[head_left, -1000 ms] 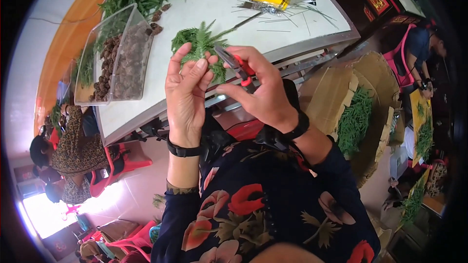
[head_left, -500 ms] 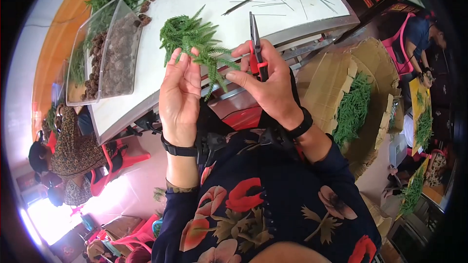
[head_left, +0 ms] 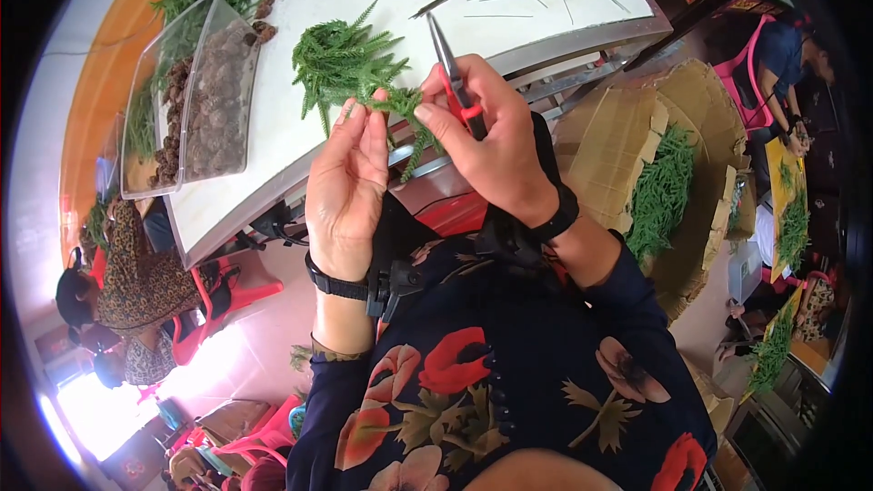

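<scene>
Left hand [head_left: 346,186] and right hand [head_left: 491,141] are now pinching one green feathery sprig [head_left: 405,118] together; fingers closed on it. Right is also palming red-handled pliers [head_left: 455,77], tips pointing up, no longer cutting. Green sprig pile [head_left: 341,59] is lying just beyond the fingers on white counter [head_left: 273,145].
</scene>
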Tool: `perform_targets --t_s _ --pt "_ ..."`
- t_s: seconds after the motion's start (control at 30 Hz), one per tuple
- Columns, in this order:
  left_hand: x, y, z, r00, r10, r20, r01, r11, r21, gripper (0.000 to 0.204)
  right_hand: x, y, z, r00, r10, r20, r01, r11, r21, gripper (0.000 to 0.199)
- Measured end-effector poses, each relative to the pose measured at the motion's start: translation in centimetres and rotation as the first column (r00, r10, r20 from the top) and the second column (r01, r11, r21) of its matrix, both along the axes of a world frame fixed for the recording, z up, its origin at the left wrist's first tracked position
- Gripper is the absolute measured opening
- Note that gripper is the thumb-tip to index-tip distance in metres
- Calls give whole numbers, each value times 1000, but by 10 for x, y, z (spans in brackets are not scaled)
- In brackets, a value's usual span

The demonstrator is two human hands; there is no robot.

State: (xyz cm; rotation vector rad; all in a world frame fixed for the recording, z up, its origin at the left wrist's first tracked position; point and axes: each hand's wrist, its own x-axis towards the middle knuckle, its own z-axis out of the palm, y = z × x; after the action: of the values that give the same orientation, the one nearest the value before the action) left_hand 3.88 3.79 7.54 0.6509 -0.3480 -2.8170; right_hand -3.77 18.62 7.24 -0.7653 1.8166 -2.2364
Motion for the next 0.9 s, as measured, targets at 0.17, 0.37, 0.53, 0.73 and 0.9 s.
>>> perform_targets --t_s 0.17,0.37,0.53,0.73,0.9 --pt "0 15 9 992 76 97 -39 939 -341 30 -12 9 14 992 72 103 -80 994 78 16" --pt "3 24 17 959 283 29 -6 122 -993 28 -26 20 18 830 245 501 -232 969 -88 18" --pt "3 32 16 981 138 134 150 -110 -983 18 -27 28 25 771 235 593 -269 963 -31 22" --pt "-1 34 12 983 99 153 129 209 -969 14 -29 30 14 830 242 503 -246 967 -59 22" --pt "-4 35 9 985 88 147 124 219 -968 12 -29 29 18 928 190 321 -226 971 77 18"
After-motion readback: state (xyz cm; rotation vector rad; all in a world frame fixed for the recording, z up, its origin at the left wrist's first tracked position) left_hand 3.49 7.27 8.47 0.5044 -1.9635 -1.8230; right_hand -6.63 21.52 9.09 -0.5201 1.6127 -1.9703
